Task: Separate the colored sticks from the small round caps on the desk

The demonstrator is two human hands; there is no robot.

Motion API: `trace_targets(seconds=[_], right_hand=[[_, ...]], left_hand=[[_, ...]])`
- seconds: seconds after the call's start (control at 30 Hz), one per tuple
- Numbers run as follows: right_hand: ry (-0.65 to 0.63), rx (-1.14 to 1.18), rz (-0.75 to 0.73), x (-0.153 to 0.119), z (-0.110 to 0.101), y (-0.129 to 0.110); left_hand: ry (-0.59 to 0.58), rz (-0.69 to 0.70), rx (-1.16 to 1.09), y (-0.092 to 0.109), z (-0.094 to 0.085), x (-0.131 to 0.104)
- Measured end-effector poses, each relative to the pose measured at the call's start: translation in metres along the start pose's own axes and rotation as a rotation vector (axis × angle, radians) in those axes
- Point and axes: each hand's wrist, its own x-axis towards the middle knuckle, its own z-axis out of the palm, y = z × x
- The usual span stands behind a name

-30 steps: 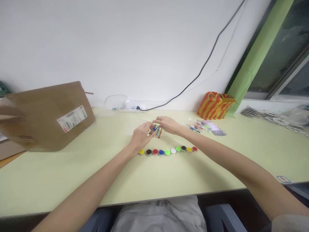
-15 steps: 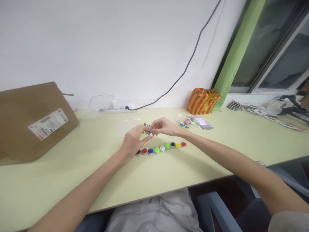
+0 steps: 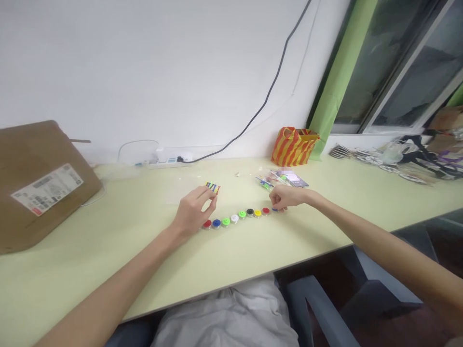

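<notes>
My left hand (image 3: 193,208) pinches a small bundle striped in yellow, blue, green and red (image 3: 213,187) between thumb and fingers, just above the table. Below and to its right runs a slightly curved row of small clear pots with coloured lids, among them a red-lidded pot (image 3: 207,224), a white-lidded pot (image 3: 235,219) and a black-lidded pot (image 3: 250,212). At the row's right end my right hand (image 3: 285,196) has its fingers closed on a small blue-topped pot (image 3: 275,209), beside another red-lidded pot (image 3: 266,211). The fingers hide most of the blue one.
Behind my right hand lie a packet of thin coloured sticks (image 3: 267,182) and a phone (image 3: 297,179). A red-and-yellow striped bag (image 3: 294,147) stands by the wall. A cardboard box (image 3: 39,188) is at left, a power strip (image 3: 170,159) at the back.
My right hand has moved away from the left hand, rightward and down to the row's right end, with a blue piece. My left hand still holds the striped bundle. The view has shifted slightly right.
</notes>
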Motion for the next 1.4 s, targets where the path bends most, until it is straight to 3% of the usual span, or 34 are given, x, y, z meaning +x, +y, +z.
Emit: trace_targets(seconds=[0.1,0.23,0.57,0.87,1.1,1.4], right_hand=[[-0.029,0.070,-0.012,0.007,0.009,0.012],[-0.059,-0.038,0.041,0.014,0.004,0.020],[-0.259,-0.367,0.257,0.037,-0.011,0.003],[-0.256,-0.105,0.233,0.030,-0.005,0.024],[-0.289,-0.069,0.244,0.040,-0.008,0.035],[-0.285,-0.071,0.247,0.043,-0.006,0.032]], left_hand=[[0.000,-0.010,0.000,0.001,-0.002,0.001],[-0.013,-0.017,0.008,-0.001,-0.001,0.001],[-0.026,-0.007,0.007,-0.001,-0.001,0.000],[-0.067,0.035,-0.025,-0.001,0.000,-0.002],[-0.075,0.021,-0.027,-0.004,0.002,-0.001],[-0.073,-0.049,-0.009,-0.008,-0.001,-0.002]])
